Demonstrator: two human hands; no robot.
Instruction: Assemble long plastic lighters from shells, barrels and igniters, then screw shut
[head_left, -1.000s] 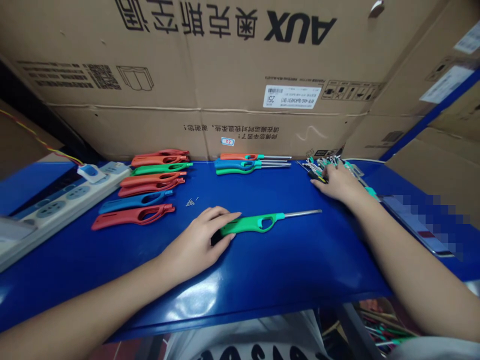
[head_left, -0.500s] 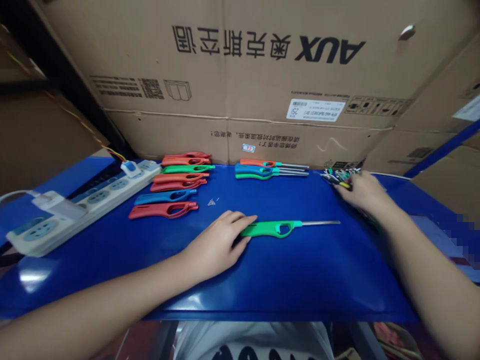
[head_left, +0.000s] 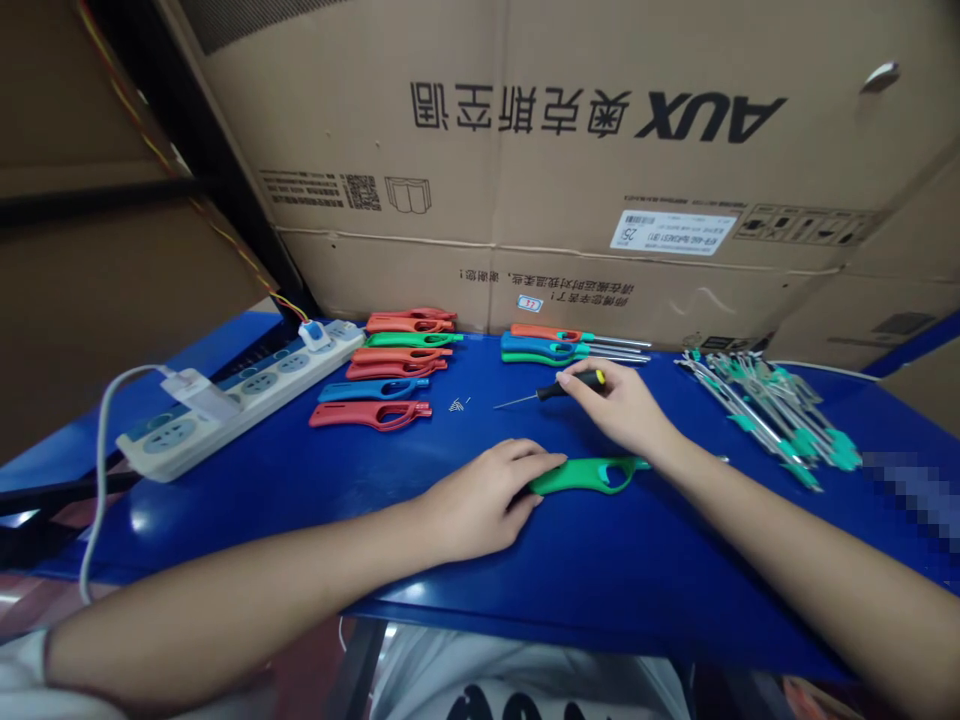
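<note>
My left hand (head_left: 491,500) is closed on the handle end of a green long-neck lighter (head_left: 574,474) lying on the blue table. The lighter's metal tube is partly hidden behind my right wrist. Between the fingers of my right hand (head_left: 622,405) is a screwdriver (head_left: 553,390) with a black and yellow handle, its thin shaft pointing left. Just beyond the screwdriver's tip lie several small screws (head_left: 457,405). Three assembled lighters, orange (head_left: 544,333), blue (head_left: 536,347) and green (head_left: 517,358), rest side by side behind my right hand.
Several red, green and blue lighter casings (head_left: 375,414) are lined up at the left. Beside them runs a white power strip (head_left: 247,400) with plugs and a cable. A pile of metal tubes with teal parts (head_left: 787,405) lies at the right. A cardboard box (head_left: 525,200) stands behind.
My right hand has come left from the pile of tubes, bringing the screwdriver toward the screws. My left hand stays on the green lighter. The view has shifted left.
</note>
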